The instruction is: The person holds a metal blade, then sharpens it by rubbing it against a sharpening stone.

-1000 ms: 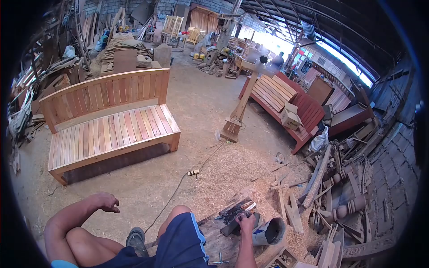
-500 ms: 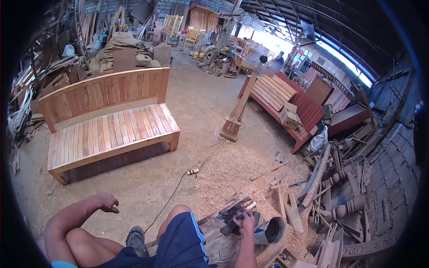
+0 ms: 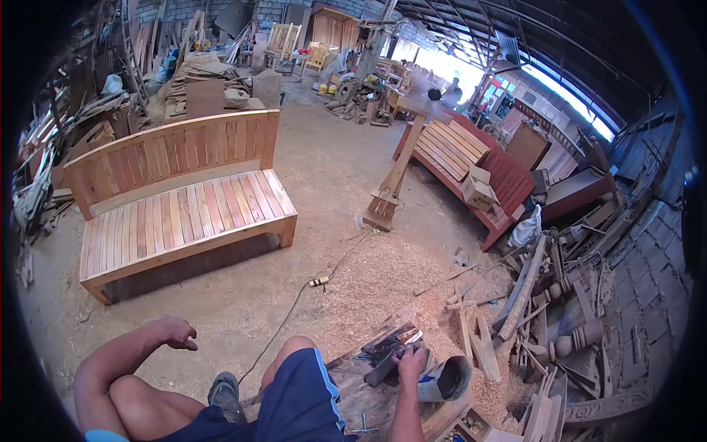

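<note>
My left hand (image 3: 179,333) hangs in the air in front of my left knee, loosely bent and holding nothing. My right hand (image 3: 410,359) reaches down into a heap of dark tools (image 3: 379,352) on a worn wooden surface (image 3: 353,383). Its fingers are curled at the right end of the heap, and what they grip is too dark and small to make out. Touching distance from the right wrist is a tilted metal can (image 3: 448,379) with a dark inside. A small metal T-shaped tool (image 3: 364,425) lies beside my thigh.
A slatted wooden bench (image 3: 184,214) stands at left. A cord (image 3: 298,302) crosses the floor near wood shavings (image 3: 383,272). A wooden post stand (image 3: 390,191) is ahead, with a red bench (image 3: 508,191) behind it. Scrap wood (image 3: 545,331) piles along the right wall.
My right hand has shifted slightly right and forward over the tools. My left hand stays put. A distant person in the background has changed posture.
</note>
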Tool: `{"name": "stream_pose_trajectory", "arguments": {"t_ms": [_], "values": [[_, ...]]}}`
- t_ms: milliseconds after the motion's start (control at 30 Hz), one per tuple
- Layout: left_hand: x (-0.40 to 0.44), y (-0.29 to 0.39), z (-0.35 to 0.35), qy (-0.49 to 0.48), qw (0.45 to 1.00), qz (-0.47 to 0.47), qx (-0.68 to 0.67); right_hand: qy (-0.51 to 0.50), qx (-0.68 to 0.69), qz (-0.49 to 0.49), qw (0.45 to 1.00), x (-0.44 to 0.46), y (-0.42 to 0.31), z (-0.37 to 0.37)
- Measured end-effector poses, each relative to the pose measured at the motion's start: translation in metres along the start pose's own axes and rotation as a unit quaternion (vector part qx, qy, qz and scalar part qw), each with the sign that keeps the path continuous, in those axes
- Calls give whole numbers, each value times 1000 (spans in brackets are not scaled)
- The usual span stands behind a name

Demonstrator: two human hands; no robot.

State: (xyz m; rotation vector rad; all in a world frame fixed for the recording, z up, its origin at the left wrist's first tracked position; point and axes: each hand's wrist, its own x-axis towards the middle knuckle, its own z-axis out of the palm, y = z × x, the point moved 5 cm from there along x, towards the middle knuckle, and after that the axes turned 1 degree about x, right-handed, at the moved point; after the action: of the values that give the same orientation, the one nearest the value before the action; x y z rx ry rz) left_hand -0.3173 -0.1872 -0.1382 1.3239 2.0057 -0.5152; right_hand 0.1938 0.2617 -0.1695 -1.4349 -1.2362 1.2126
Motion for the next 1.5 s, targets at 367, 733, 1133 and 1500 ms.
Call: {"name": "stream_pose_trajectory", "arguments": {"t_ms": [367,733,1133,1500], "values": [[-2,4,-4,-11,1000,-3,3,-49,-66,23,996,9,35,-10],[18,-10,14,-19,1000,7,9,23,-265,-118,957,49,85,-17],[33,7,0,-18,998,36,53,-17,-291,-153,944,19,22,-23],[6,104,-83,10,984,84,155,-23,138,75,987,-56,-58,-66]]}}
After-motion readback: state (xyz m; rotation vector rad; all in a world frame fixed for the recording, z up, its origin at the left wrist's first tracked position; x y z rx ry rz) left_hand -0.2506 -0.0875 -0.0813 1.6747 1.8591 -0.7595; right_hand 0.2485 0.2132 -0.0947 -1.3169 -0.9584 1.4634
